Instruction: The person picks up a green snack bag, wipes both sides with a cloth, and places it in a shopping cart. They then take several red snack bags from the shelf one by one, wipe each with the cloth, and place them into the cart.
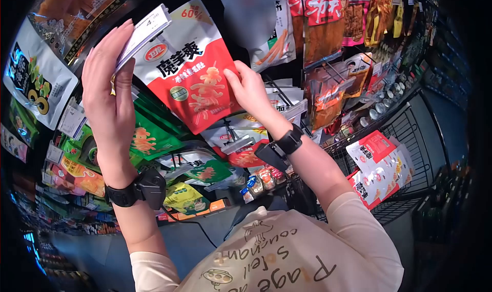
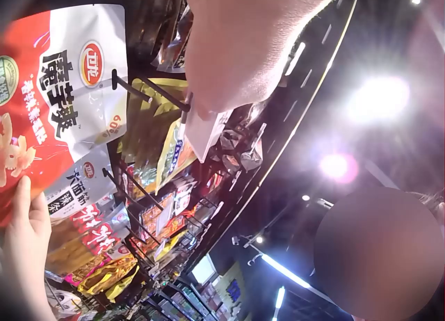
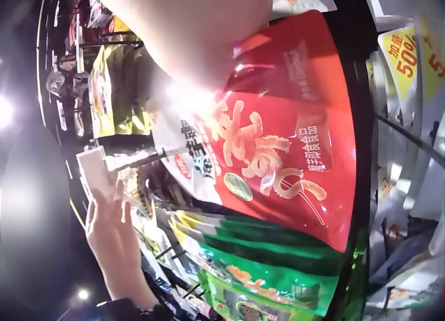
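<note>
A red and white snack bag hangs at the shelf rack, its printed front facing me. My right hand pinches its right edge, thumb on the front and the other fingers hidden behind. At the bag's upper left, my left hand holds a white price tag between thumb and fingers. In the left wrist view, a metal hook stands at the top of the bag. The right wrist view shows the bag's red lower part close up, with the left hand at the tag beyond.
Green snack bags hang below and left of the red one. More packets hang on hooks at the right. A black wire shopping cart stands at my right with red and white bags in it.
</note>
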The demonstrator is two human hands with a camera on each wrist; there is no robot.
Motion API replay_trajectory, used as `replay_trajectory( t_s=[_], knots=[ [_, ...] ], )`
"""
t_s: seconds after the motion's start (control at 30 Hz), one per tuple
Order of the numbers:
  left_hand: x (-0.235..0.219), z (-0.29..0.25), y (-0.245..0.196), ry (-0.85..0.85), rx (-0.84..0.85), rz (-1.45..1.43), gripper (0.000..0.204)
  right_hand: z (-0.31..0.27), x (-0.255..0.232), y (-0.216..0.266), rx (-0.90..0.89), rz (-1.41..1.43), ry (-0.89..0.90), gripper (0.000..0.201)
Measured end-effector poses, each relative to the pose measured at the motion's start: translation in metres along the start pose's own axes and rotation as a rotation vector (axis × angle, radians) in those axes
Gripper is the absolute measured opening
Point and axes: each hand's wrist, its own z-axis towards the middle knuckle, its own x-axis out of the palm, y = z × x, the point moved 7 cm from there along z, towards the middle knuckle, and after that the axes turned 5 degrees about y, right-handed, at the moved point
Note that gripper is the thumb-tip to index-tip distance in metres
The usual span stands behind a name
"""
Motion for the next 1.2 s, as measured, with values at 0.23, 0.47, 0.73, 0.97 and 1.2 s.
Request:
replay_trajectory(
  t_s=[0.23,0.47,0.73,0.97,1.2],
  knots=[
    [0.002,-0.03,-0.054,-0.156,0.01,0.014,0.042,-0.068,-0.044,0.033,-0.205,-0.254,-0.107,0.026],
    [0.109,-0.123,-0.125,0.289,-0.117,-0.642,0.021,-0.196,-0.154,-0.015,0.469,-0.06,-0.029,0.013],
    [0.177,-0.174,-0.178,0.549,-0.35,-1.11,0.013,-0.414,-0.391,-0.178,1.05,-0.956,-0.706,0.065],
    [0.175,-0.172,-0.178,0.599,-0.461,-1.115,0.013,-0.456,-0.365,-0.263,1.333,0.187,-0.876,0.027],
    [0.185,-0.174,-0.183,0.706,-0.506,-1.118,0.018,-0.364,-0.42,-0.201,0.734,-0.158,-0.812,0.023]
  ],
)
